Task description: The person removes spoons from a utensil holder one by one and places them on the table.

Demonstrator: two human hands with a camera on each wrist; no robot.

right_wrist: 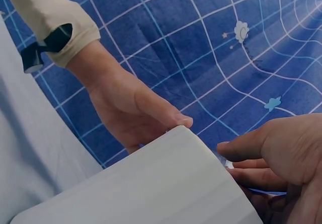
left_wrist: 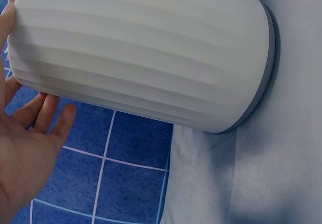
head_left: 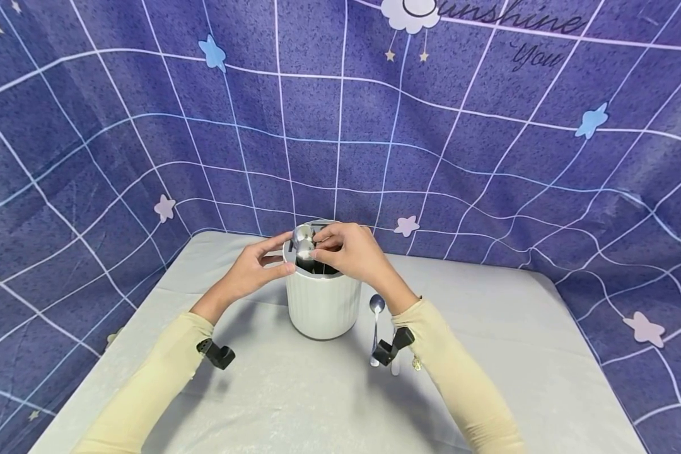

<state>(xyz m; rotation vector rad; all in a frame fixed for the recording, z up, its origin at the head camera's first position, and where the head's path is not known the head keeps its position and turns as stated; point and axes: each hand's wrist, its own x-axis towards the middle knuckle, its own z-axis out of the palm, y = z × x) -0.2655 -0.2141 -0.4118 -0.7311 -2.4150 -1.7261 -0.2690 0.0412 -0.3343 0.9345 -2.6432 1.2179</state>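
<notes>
A white ribbed utensil holder (head_left: 323, 309) stands upright on the table, dark inside. Two shiny spoon bowls (head_left: 304, 252) show close together at its mouth, one above the other; their handles are hidden. With thumb and fingertips my right hand (head_left: 356, 251) pinches a spoon by its bowl, over the rim's right side. My left hand (head_left: 253, 268) holds the holder's upper left side, thumb at the front of the rim and fingers round behind. In the left wrist view, those fingers (left_wrist: 45, 110) curve against the holder's wall. The right wrist view shows both hands at the rim.
A spoon (head_left: 377, 306) lies on the pale tablecloth (head_left: 272, 391) right of the holder. Beside it is another utensil's handle end (head_left: 395, 367), partly covered by the right wrist's black camera (head_left: 393, 347). A blue gridded curtain (head_left: 318, 126) hangs behind the table.
</notes>
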